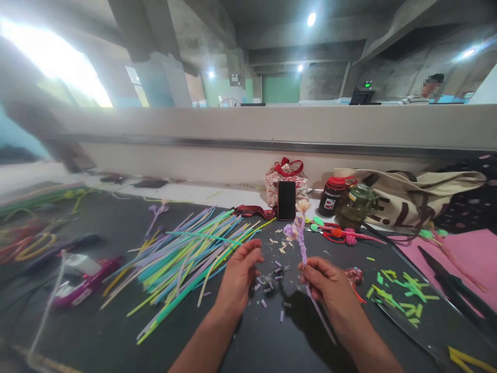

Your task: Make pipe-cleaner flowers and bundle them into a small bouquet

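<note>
My right hand pinches the lilac stem of a pipe-cleaner flower between thumb and fingers. The flower stands upright, with purple petals along its side and a cream bloom on top; its thin stem end runs down past my palm. Loosely curled, my left hand hovers to the left of the flower, with a gap between thumb and fingers and nothing visible in it. Beside it spreads a pile of pipe cleaners in green, blue, lilac and yellow. Short purple cut pieces lie between my hands.
A phone leans against a patterned bag. Behind are a red-capped bottle, a green jug and a canvas bag. Red-handled scissors, green scraps and dark shears lie right; a purple device left.
</note>
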{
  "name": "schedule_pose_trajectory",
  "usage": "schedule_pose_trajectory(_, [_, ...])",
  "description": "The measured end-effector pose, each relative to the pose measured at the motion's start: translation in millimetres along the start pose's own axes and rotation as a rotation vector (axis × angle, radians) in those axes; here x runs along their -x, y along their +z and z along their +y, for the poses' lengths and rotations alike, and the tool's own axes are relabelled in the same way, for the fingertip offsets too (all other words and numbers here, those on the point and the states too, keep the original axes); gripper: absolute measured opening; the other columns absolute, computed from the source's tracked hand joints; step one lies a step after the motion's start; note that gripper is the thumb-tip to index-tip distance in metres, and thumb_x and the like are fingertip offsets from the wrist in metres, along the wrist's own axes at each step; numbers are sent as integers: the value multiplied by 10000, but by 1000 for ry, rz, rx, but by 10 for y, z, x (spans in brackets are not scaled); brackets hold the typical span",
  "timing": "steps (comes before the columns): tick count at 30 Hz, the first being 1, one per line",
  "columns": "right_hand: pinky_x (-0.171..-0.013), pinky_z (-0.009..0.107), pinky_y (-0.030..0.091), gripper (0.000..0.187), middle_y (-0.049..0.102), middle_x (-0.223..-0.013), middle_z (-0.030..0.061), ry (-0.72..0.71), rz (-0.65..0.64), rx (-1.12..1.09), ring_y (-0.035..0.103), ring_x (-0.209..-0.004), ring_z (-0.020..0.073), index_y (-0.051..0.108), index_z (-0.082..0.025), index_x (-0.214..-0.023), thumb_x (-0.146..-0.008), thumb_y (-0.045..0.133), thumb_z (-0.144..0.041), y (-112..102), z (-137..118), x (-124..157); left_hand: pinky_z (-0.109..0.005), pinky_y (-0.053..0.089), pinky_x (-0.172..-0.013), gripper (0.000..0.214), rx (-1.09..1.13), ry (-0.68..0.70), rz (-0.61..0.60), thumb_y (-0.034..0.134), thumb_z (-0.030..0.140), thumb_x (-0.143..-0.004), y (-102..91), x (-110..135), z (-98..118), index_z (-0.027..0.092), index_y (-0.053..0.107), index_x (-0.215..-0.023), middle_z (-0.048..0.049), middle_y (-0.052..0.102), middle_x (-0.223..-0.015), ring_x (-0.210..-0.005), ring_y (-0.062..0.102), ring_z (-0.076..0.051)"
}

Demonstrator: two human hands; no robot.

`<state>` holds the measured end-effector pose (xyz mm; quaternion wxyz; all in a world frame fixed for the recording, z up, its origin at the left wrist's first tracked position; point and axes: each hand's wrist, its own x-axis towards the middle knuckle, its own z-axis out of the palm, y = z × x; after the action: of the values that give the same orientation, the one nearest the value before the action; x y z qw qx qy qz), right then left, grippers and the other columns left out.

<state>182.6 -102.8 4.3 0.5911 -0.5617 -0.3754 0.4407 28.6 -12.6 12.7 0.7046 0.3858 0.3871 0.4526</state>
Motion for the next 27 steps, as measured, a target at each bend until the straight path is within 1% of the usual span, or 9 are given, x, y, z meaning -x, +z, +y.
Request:
schedule_pose_trajectory(4, [-409,177,224,245,501,-560,-41,-20,-72,0,325,-433,43,590,-150,-690,-745,601,-388,45,-32,12,-174,334,-472,525,-147,-41,-313,682,227,-601,168,93,2,180,531,-1101,38,551,-569,-500,469,-75])
schedule_pose_trajectory(8, [-401,160,217,222,509,-565,-44,-2,-123,-35,323,-428,30,587,-148,-686,-747,609,-361,77,-53,53,-185,332,-465,252,-253,-40,-428,672,318,-615,274,92,-21,123,628,-768,9,563,-563,-495,470,-78])
schedule_pose_trajectory(11, [-399,150,227,216,521,-549,-42,15,-112,-83,341,-420,25,586,-153,-667,-745,617,-352,39,-63,124,-182,290,-413,259,-320,-34,-345,660,361,-621,221,26,-38,106,623,-651,31,499,-469,-404,389,-50])
schedule_pose_trajectory(18, [-386,135,232,198,547,-554,-34,69,-11,-185,368,-409,16,623,-174,-722,-716,652,-369,-184,-119,359,-156,228,-350,352,-216,78,51,657,401,-601,-227,-196,85,106,626,-790,64,454,-475,-369,333,-35])
schedule_pose_trajectory(20, [-390,136,232,194,547,-556,-33,74,5,-171,367,-412,16,624,-172,-730,-731,640,-365,-221,-103,389,-152,200,-344,393,-199,146,102,631,397,-638,-285,-177,130,119,612,-916,87,396,-432,-354,297,-38])
schedule_pose_trajectory(22, [-397,139,238,200,547,-561,-32,70,-14,-140,367,-417,17,617,-167,-722,-747,625,-365,-224,-65,392,-154,279,-388,453,-237,216,103,630,353,-653,-251,-87,148,166,569,-1061,56,501,-514,-429,406,-61])
schedule_pose_trajectory(24, [-407,143,249,208,542,-566,-35,55,-48,-108,371,-424,21,602,-164,-706,-758,612,-365,-193,-21,379,-196,408,-554,474,-313,218,-24,659,282,-628,-136,53,130,216,570,-1089,-27,629,-855,-709,551,-125])
schedule_pose_trajectory(25, [-410,146,253,213,539,-564,-37,52,-69,-100,372,-426,24,595,-165,-702,-761,607,-369,-168,-2,371,-224,427,-630,412,-357,169,-152,680,254,-599,-61,129,108,201,626,-1003,-53,623,-952,-796,556,-154])
schedule_pose_trajectory(27, [-409,151,254,226,537,-560,-38,54,-116,-86,370,-421,27,582,-162,-690,-762,602,-376,-113,29,360,-262,423,-706,294,-356,21,-410,665,265,-620,95,259,43,161,678,-894,-80,626,-954,-804,562,-174])
